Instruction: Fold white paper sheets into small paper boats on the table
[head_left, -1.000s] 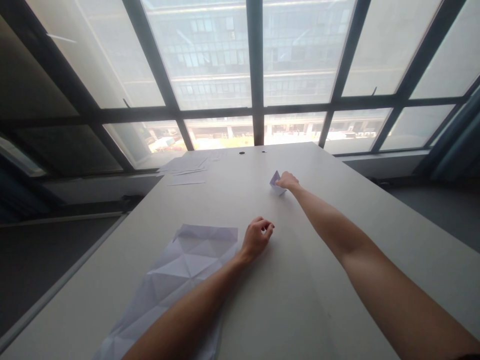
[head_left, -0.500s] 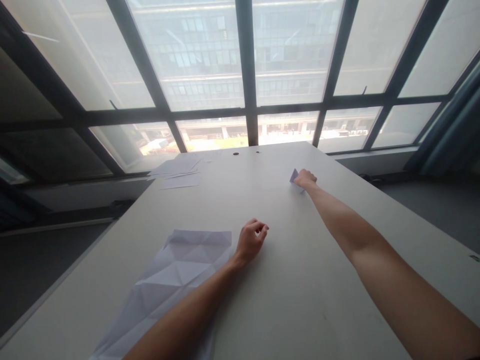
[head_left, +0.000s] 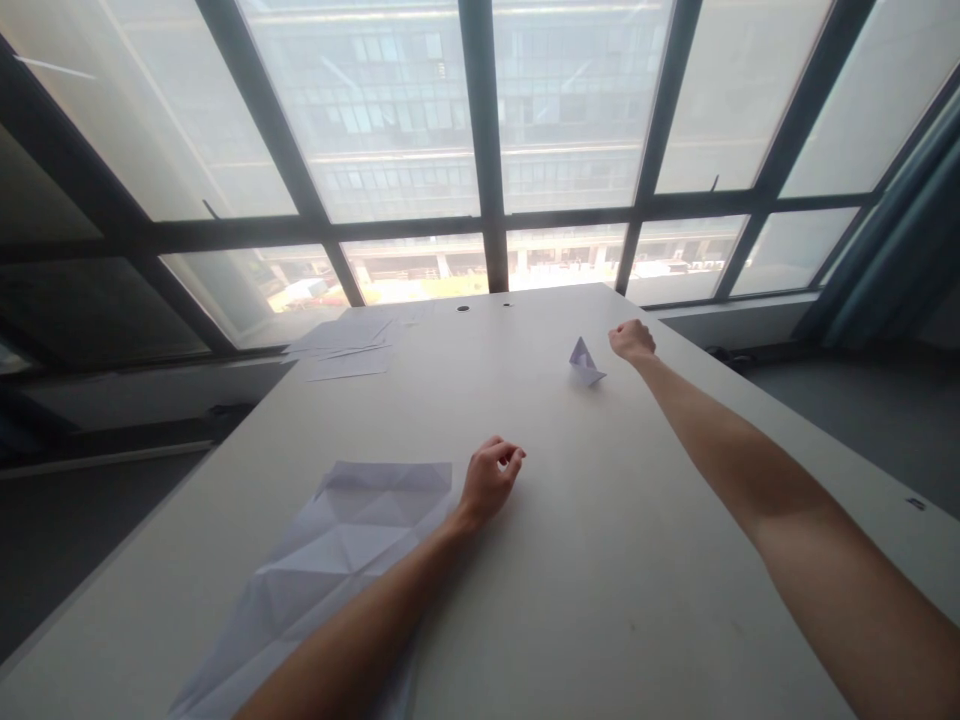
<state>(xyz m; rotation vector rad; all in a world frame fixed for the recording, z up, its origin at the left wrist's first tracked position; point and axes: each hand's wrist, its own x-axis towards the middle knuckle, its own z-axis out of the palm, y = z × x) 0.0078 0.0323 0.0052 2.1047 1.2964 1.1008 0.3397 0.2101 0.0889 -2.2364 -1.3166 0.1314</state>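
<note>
The white folded-paper boat [head_left: 583, 365] sat free, seemingly placed; any grasp needed my clenched right hand [head_left: 633, 340] opened; my left hand [head_left: 490, 476] curled loosely.

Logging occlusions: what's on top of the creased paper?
Left forearm crosses over the creased paper; triangular creases show beside it. Whatever the forearm covers can't be seen.

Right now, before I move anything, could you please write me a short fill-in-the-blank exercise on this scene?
1. The left hand is farther from the small folded paper than the ____ hand is.
2. The large creased sheet is partly hidden by the ____ forearm.
3. The flat loose papers lie by the left edge of the table, toward its ____ end.
4. A blue ____ hangs to the right of the window.

Missing words: right; left; far; curtain.
</note>
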